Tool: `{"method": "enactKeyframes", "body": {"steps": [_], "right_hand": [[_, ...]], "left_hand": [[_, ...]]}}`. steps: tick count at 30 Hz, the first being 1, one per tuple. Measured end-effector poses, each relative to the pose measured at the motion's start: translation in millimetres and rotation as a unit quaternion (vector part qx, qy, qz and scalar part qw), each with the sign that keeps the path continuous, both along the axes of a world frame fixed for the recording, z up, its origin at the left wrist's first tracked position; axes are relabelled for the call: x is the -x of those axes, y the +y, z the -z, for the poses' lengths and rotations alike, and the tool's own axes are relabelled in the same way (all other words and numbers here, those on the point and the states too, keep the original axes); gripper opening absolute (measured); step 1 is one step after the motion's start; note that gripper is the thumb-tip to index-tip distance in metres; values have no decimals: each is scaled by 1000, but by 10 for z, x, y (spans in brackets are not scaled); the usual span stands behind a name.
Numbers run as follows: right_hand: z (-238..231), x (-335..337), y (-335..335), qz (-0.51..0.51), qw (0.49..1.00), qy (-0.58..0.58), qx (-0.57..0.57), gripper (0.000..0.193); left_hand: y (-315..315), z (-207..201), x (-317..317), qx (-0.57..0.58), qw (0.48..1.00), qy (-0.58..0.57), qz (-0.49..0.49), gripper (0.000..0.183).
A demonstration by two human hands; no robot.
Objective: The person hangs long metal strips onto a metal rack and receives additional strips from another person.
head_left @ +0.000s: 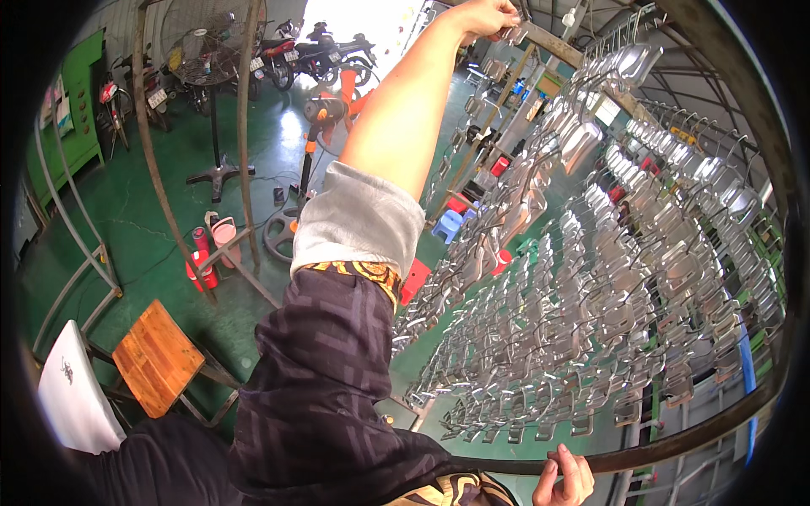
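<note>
My left arm, in a dark patterned sleeve with a grey cuff, stretches up across the middle. At its end my left hand (pixel 487 18) is closed in a pinch on a small shiny metal piece (pixel 515 34) beside the top bar of a rack. Down at the lower right my right hand (pixel 565 478) has its fingers curled over a dark curved metal bar (pixel 675 443). Rows of shiny metal parts (pixel 607 304) hang on wire hooks to the right, and another line of them (pixel 578 143) runs below the top bar (pixel 548 42).
Upright metal posts (pixel 152 126) stand on the left, with a large fan (pixel 207 67) behind. An orange fan (pixel 325 110), a red bottle (pixel 202 261) and a blue stool (pixel 447 224) are on the green floor. A wooden seat (pixel 158 358) and white chair back (pixel 78 392) lie lower left. Motorbikes (pixel 321 55) stand far back.
</note>
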State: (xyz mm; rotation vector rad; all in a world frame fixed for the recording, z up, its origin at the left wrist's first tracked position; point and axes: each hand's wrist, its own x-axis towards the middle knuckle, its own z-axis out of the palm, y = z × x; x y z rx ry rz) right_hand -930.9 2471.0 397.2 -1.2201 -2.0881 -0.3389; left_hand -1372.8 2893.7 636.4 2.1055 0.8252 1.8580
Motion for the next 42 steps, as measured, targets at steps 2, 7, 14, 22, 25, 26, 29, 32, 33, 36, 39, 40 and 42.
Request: {"method": "enactKeyframes", "body": {"steps": [2,7,14,22,25,26,29,32,33,36,39,40,42], "right_hand": [[-10,-21,-26,9,1000,-13,4,17],[139,-116,101,-39,999,11,-18,26],[125,-202,94,-64,996,43,-47,24],[113,-562,-209,-97,989,70,-84,24],[165,-903,-355,-86,986,102,-100,35],[257,-1032,-360,-57,979,130,-145,36],[497,-1586,-430,10,959,203,-199,33],[730,-2194,-793,143,939,233,-209,26],[815,-2394,-905,179,929,247,-207,25],[1039,-3074,-1303,271,893,307,-188,17],[1339,-3555,-1795,359,838,380,-156,13],[1418,-3706,-1972,389,817,400,-146,13],[1590,-3974,-2366,463,790,395,-68,19]], "left_hand": [[4,51,-44,-10,998,20,-64,10],[117,-177,200,-15,990,140,-21,11],[-111,23,38,-6,977,163,-139,11],[-935,401,-238,-120,934,127,-311,12],[-1832,758,-696,-185,933,68,-300,12],[-2063,919,-1014,-203,938,58,-275,13],[-2634,1432,-2117,-260,949,55,-171,13],[-3021,1905,-3462,-275,961,42,-7,14],[-3163,2048,-3844,-271,961,42,39,14],[-3647,2362,-4857,-250,956,44,145,15],[-3979,2504,-5575,-240,947,29,212,15],[-4065,2525,-5767,-239,943,19,230,16],[-4206,2551,-6087,-239,936,2,258,16]]}}
